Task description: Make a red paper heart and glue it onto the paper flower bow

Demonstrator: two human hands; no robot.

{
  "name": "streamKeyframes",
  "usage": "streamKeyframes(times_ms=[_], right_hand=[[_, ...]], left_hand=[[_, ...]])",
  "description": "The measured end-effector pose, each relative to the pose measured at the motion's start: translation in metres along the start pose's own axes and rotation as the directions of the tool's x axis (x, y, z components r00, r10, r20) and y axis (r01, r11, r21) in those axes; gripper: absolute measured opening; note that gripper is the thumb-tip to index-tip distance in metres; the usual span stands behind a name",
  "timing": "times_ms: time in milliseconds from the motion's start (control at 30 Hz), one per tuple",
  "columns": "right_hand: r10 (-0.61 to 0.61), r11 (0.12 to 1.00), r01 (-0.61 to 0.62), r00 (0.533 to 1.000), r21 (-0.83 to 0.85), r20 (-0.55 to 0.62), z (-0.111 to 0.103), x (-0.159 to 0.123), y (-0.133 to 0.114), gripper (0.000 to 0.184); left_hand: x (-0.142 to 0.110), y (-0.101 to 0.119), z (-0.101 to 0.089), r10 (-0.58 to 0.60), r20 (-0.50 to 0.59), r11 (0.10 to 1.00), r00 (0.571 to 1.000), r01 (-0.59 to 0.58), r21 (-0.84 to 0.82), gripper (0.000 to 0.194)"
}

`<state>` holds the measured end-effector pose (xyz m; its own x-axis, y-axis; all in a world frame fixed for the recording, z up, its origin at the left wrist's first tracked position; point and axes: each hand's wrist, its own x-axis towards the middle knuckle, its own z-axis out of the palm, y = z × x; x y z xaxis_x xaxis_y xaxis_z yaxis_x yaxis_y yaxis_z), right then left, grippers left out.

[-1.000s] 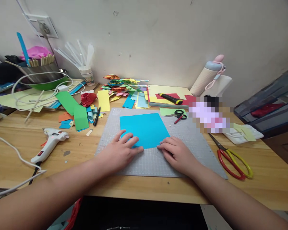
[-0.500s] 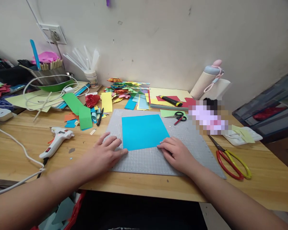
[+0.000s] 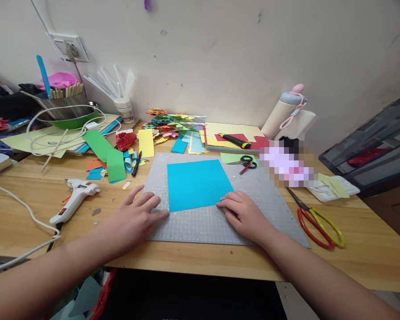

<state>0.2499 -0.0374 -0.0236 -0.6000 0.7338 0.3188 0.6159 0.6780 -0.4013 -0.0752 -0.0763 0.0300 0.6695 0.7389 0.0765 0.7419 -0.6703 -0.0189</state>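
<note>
A sheet of bright blue paper (image 3: 200, 184) lies flat on a grey cutting mat (image 3: 193, 226) with a printed grid. My left hand (image 3: 143, 212) is open, fingers spread, its thumb tip at the sheet's near left corner. At the near right corner rests my right hand (image 3: 245, 213), fingers stretched out and touching the paper's edge. Neither hand grips anything. Small black-handled scissors (image 3: 246, 161) and a short red stick (image 3: 244, 168) lie at the mat's far edge.
To the left is a white glue gun (image 3: 75, 200) with its cord. Large red-and-yellow scissors (image 3: 320, 224) lie on the right. A utility knife (image 3: 236, 140) rests on stacked coloured paper (image 3: 213, 129). Behind stand a bottle (image 3: 282, 113) and a paper cup of sticks (image 3: 124, 109).
My left hand has slid slightly left, from the sheet's near edge out to its corner. My right hand stays at the near right corner. The whole view has shifted a little.
</note>
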Motion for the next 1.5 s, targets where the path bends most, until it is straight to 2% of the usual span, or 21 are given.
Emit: streamKeyframes(times_ms=[100, 167, 233, 300, 433, 600, 700, 800, 867, 900, 967, 1033, 1067, 1100, 1167, 1200, 1267, 1300, 1400, 1467, 1500], right_hand=[[0.008, 1.000, -0.008, 1.000, -0.006, 0.004, -0.001, 0.001, -0.001, 0.023], [0.017, 1.000, -0.017, 1.000, -0.012, 0.007, -0.001, 0.001, -0.002, 0.023], [0.022, 1.000, -0.022, 1.000, -0.020, 0.010, -0.001, 0.001, -0.002, 0.022], [0.026, 0.999, -0.026, 1.000, -0.029, 0.016, -0.001, 0.001, -0.003, 0.022], [0.037, 0.998, -0.036, 0.999, -0.047, 0.023, 0.000, 0.001, -0.003, 0.022], [0.052, 0.997, -0.050, 0.998, -0.055, 0.037, 0.000, 0.002, -0.003, 0.020], [0.047, 0.998, -0.046, 0.999, -0.046, 0.018, 0.000, 0.001, -0.002, 0.022], [0.080, 0.995, -0.089, 0.982, -0.046, -0.173, -0.002, -0.002, -0.001, 0.029], [0.149, 0.987, -0.161, 0.925, -0.004, -0.350, -0.003, -0.003, -0.001, 0.037], [0.179, 0.982, -0.186, 0.888, 0.026, -0.424, -0.005, -0.004, -0.001, 0.041], [0.197, 0.979, -0.196, 0.828, 0.057, -0.524, -0.007, -0.004, -0.004, 0.049], [0.150, 0.986, -0.162, 0.821, 0.026, -0.550, -0.009, -0.004, -0.011, 0.063], [0.105, 0.991, -0.131, 0.834, -0.011, -0.542, -0.010, -0.004, -0.016, 0.072], [0.049, 0.994, -0.095, 0.850, -0.060, -0.524, -0.009, -0.004, -0.021, 0.082], [-0.076, 0.983, -0.016, 0.875, -0.185, -0.478, -0.007, -0.003, -0.032, 0.096], [-0.131, 0.968, 0.014, 0.882, -0.251, -0.454, -0.006, -0.002, -0.037, 0.097], [-0.196, 0.935, 0.053, 0.903, -0.352, -0.383, -0.003, 0.000, -0.043, 0.091], [-0.203, 0.925, 0.064, 0.917, -0.376, -0.344, -0.002, 0.001, -0.044, 0.085], [-0.181, 0.924, 0.078, 0.951, -0.374, -0.250, -0.006, 0.003, -0.044, 0.068], [-0.178, 0.932, 0.095, 0.961, -0.349, -0.214, -0.010, 0.001, -0.042, 0.060], [-0.179, 0.938, 0.109, 0.966, -0.330, -0.189, -0.012, -0.001, -0.039, 0.056]], left_hand=[[0.013, 0.001, -0.001, -0.076, -0.004, 0.995, 0.997, 0.076, -0.069, 0.027], [0.030, -0.003, 0.001, -0.213, -0.006, 0.970, 0.977, 0.210, -0.120, 0.027], [0.052, -0.011, 0.007, -0.406, 0.000, 0.897, 0.914, 0.399, -0.191, 0.026], [0.075, -0.022, 0.015, -0.518, 0.054, 0.824, 0.854, 0.515, -0.236, 0.043], [0.116, -0.048, 0.022, -0.517, 0.183, 0.793, 0.836, 0.549, -0.266, 0.065], [0.137, -0.063, 0.008, -0.412, 0.395, 0.764, 0.821, 0.547, -0.341, 0.052], [0.132, -0.057, -0.007, -0.339, 0.425, 0.761, 0.839, 0.510, -0.400, 0.039], [0.118, -0.047, -0.022, -0.341, 0.348, 0.720, 0.873, 0.480, -0.501, 0.035], [0.106, -0.039, -0.028, -0.445, 0.180, 0.552, 0.877, 0.427, -0.717, 0.034], [0.100, -0.034, -0.029, -0.541, 0.109, 0.424, 0.834, 0.383, -0.821, 0.033], [0.090, -0.021, -0.026, -0.734, -0.006, 0.160, 0.679, 0.165, -0.973, 0.033], [0.082, -0.003, -0.019, -0.845, 0.010, -0.075, 0.535, -0.099, -0.992, 0.031], [0.079, 0.009, -0.015, -0.861, 0.061, -0.171, 0.506, -0.175, -0.970, 0.030], [0.076, 0.022, -0.010, -0.851, 0.121, -0.260, 0.511, -0.210, -0.942, 0.029], [0.070, 0.049, 0.000, -0.786, 0.217, -0.404, 0.578, -0.215, -0.889, 0.032], [0.067, 0.062, 0.005, -0.728, 0.278, -0.487, 0.627, -0.187, -0.853, 0.035], [0.061, 0.084, 0.016, -0.600, 0.405, -0.634, 0.690, -0.102, -0.766, 0.039], [0.057, 0.092, 0.021, -0.557, 0.430, -0.670, 0.711, -0.078, -0.739, 0.042], [0.043, 0.105, 0.031, -0.469, 0.407, -0.653, 0.783, 0.002, -0.757, 0.044], [0.032, 0.106, 0.032, -0.349, 0.379, -0.535, 0.857, 0.150, -0.831, 0.040], [0.025, 0.104, 0.031, -0.258, 0.379, -0.433, 0.889, 0.244, -0.867, 0.038]])
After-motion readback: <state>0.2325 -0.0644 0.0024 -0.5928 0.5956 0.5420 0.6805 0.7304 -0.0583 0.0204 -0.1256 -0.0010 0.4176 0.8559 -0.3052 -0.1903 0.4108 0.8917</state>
